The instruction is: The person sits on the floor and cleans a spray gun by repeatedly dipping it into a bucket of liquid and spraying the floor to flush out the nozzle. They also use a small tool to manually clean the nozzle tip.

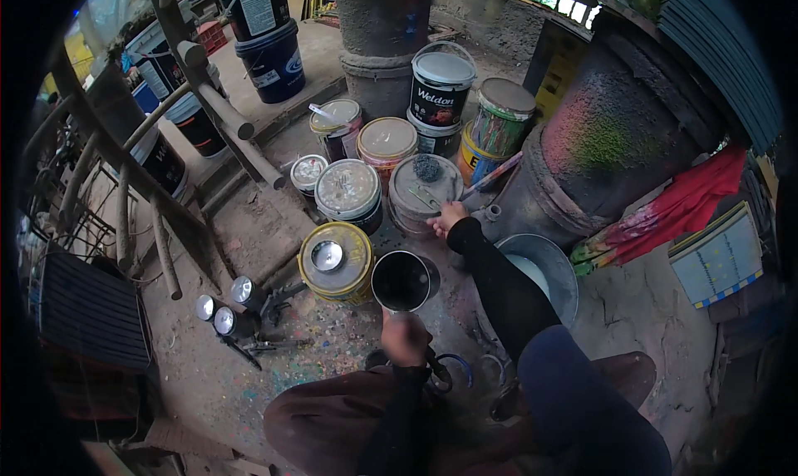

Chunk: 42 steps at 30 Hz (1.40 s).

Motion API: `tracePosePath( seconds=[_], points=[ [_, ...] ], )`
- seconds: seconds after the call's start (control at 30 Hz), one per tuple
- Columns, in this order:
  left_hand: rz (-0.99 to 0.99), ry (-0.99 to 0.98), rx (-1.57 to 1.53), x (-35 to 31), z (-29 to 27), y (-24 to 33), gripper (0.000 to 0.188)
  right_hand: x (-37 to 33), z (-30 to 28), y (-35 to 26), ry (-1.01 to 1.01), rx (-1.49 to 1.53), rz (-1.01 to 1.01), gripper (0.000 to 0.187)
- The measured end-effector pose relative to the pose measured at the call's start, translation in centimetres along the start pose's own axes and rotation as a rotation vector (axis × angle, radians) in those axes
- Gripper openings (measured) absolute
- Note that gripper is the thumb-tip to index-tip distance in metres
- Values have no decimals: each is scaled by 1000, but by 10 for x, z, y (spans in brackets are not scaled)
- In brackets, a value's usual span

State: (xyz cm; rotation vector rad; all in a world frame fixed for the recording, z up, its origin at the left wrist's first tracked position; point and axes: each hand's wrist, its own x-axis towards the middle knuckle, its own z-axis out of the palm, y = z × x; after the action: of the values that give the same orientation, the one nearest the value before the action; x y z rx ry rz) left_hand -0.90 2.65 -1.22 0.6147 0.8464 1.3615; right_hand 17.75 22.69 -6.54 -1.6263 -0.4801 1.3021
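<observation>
My left hand [405, 340] is wrapped round the lower side of a black, cup-shaped container [405, 281] with a pale rim. Its mouth faces up and the inside looks dark. Ahead of it, my right hand [450, 217] reaches to the edge of a grey-lidded bucket [407, 214], fingers pinched together. Thin greenish pieces [425, 197] lie on that lid by my fingertips, near a dark, rough lump [427, 168]. What the pinch holds is too small to make out. Left of the container stands a yellow-rimmed bucket [337, 281] with a small silver dish [327, 256] on its lid.
Several lidded paint buckets [348, 187] crowd the space ahead. A metal basin [566, 278] with pale liquid sits by my right forearm. Small silver-topped cylinders [224, 320] stand on the floor at left, near a wooden frame [184, 185]. A large dark drum [611, 131] leans at right.
</observation>
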Motion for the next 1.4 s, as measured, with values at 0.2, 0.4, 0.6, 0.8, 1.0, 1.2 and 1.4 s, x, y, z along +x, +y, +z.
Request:
tracePosePath(
  seconds=[0.2,0.4,0.6,0.8,1.0,1.2,1.4],
  points=[
    [17,6,111,-4,20,-4,61,-155,-45,-36,-235,-667,-355,53],
    [-8,-234,77,-45,64,-14,93,-292,-117,12,-532,-190,-438,61],
    [-107,-560,290,-85,103,-52,74,-288,-149,64,-110,-31,-492,48],
    [100,-1053,1102,-87,139,-43,72,-261,-191,81,-257,709,-198,36],
    [-57,-1005,1024,-86,158,-16,56,-149,-187,149,-224,1156,107,35],
    [-207,-939,1187,-68,183,-19,50,-88,-194,180,86,1200,362,29],
    [-148,-763,1216,-15,151,-44,55,-144,-208,117,39,260,195,39]
  ],
)
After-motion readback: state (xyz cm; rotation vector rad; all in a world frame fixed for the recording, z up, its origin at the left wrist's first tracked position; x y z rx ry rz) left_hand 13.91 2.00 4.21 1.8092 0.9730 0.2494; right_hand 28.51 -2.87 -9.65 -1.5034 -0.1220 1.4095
